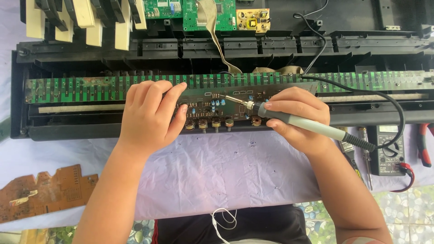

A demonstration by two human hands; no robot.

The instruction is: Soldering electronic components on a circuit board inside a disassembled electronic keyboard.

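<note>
Seen from above, we hold a soldering iron (298, 121) in our right hand (298, 118), the fingers wrapped around its grey handle like a pen, its metal tip resting on the upper face of a small dark circuit board (217, 108) near a cluster of blue components. Our left hand (149, 115) rests on the left end of this board, fingers curled loosely and pressing down on it, fingertips at its top edge. The board lies across the open chassis of a dismantled electronic keyboard (90, 68), just in front of a long green contact strip (77, 89) that runs the width of the case. The iron's black cord (384, 97) loops to the right and back over the chassis. At the upper left we see loose white and black keys (86, 18), and at the top centre green circuit boards (210, 13) joined by a flat ribbon cable (217, 40). On the table, covered by a pale purple cloth (217, 167), lie a brown bare circuit board (45, 190) at lower left and, at right, a multimeter (389, 151), a screwdriver (365, 153) and red-handled pliers (424, 144).
</note>
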